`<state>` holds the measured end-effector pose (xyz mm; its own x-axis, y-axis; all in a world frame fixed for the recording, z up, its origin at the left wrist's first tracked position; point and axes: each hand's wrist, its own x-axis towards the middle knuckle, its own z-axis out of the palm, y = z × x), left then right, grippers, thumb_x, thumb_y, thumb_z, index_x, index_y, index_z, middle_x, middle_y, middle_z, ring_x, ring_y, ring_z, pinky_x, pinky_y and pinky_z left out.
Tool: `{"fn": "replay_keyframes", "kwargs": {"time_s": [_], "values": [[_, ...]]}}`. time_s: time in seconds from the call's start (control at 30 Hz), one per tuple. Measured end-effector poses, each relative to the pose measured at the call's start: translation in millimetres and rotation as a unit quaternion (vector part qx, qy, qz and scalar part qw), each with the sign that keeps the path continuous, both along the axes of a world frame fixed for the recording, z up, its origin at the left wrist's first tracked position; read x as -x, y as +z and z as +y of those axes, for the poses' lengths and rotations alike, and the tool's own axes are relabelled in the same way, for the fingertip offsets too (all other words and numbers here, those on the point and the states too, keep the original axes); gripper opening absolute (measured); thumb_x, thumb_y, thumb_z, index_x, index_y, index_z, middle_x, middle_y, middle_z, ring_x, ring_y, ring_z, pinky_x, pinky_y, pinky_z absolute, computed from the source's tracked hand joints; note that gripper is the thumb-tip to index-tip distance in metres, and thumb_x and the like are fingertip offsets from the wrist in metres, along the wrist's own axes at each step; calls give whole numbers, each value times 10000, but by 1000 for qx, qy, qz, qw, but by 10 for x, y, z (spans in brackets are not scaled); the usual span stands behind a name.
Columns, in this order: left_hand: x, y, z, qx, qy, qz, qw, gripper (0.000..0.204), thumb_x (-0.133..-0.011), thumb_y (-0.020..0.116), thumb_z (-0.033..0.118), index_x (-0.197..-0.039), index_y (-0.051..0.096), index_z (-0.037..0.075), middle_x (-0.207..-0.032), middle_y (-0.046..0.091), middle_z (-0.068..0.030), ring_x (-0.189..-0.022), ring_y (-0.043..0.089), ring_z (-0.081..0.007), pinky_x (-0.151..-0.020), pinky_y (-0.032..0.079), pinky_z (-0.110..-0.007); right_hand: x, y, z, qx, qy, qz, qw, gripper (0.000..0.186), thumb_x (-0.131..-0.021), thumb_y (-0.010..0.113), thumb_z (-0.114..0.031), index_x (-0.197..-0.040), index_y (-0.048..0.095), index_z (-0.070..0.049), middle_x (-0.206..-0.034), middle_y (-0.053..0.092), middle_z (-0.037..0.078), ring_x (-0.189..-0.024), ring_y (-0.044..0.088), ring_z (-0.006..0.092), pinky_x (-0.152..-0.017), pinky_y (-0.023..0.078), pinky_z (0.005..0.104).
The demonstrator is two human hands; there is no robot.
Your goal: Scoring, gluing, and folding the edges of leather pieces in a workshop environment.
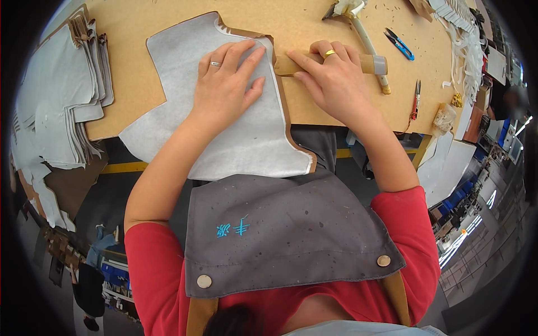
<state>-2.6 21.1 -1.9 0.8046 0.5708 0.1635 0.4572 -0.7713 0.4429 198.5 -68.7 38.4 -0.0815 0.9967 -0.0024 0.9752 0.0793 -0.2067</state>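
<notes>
Bright, even light falls on the tabletop (131,64), with soft, faint shadows around my left hand (224,84) and right hand (339,78) over it. Both come out crisp, as does the weave of marks on the pale sheet (224,143) lying on the tabletop. Below the tabletop's near edge, the floor (112,190) is dim. Beyond its right side, ceiling lamps (459,245) glare as slanted white streaks, and everything there bends, shrinks and softens; one small patch is smeared. Black rounds off the corners all around the tabletop.
</notes>
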Motion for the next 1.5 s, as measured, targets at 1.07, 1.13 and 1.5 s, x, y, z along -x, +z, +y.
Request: {"fn": "replay_keyframes", "kwargs": {"time_s": [1.07, 1.13, 1.5], "values": [[-14, 32, 2, -3, 31, 17, 999, 484, -710, 712, 229, -1181, 617, 170, -1273, 486, -22, -1258, 395, -222, -1006, 290, -380, -547, 72, 920, 67, 231, 67, 968, 293, -861, 609, -267, -1137, 654, -182, -1030, 587, 74, -1021, 518, 230, -959, 303, 407], [-11, 30, 2, 5, 34, 17, 999, 482, -705, 719, 227, -1171, 615, 163, -1274, 486, -22, -1263, 393, -221, -1006, 291, -381, -553, 76, 934, 75, 233, 71, 967, 295, -861, 609, -270, -1139, 656, -182, -1029, 587, 72, -1021, 518, 228, -961, 305, 407], [-13, 29, -5, 12, 40, 10, 999, 492, -685, 737, 229, -1158, 619, 161, -1248, 480, -34, -1255, 399, -228, -999, 301, -380, -607, 49, 1016, 85, 260, 79, 959, 317, -860, 610, -281, -1163, 652, -195, -1029, 578, 62, -1011, 517, 217, -966, 304, 410]]}}
